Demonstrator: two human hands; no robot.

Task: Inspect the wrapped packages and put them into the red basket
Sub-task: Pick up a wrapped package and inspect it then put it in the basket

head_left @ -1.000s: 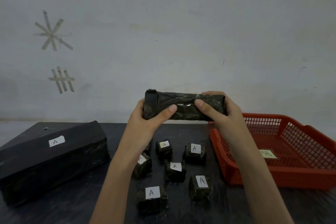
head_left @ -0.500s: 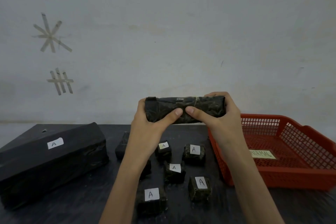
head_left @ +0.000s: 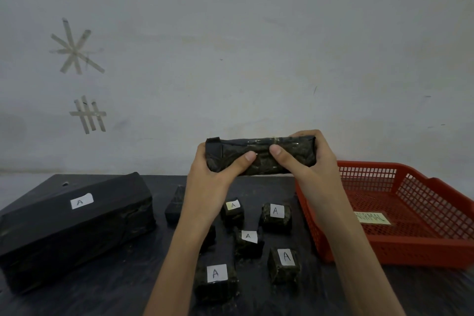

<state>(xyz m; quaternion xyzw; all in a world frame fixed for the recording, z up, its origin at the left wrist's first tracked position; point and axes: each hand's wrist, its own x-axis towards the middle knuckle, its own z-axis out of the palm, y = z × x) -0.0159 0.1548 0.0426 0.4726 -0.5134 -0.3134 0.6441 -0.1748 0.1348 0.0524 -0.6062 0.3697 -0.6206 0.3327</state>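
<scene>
Both hands are clamped on one long wrapped package, held level in the air above the bench, in front of the wall. The left hand grips its left end, thumb laid across the near face; the right hand grips the right end, fingers curled over the top and thumb pressed on the front. The two thumb tips sit near each other at the middle of the package. Its wrap is dark and glossy, with a strip of black tape at the left end.

Below the hands, small wrapped packages lie on the dark bench, each with a white label marked "A": one at the back, one beside it to the right, one in the middle, one near right and one nearest the camera. Another dark small package lies left of the left forearm, its label not visible.

The red basket stands at the right of the bench, just beside the right forearm, with a yellowish paper label on its mesh floor. A large black-wrapped package, also marked "A", lies on the left of the bench, well apart from the basket. Two tape marks are stuck on the wall.
</scene>
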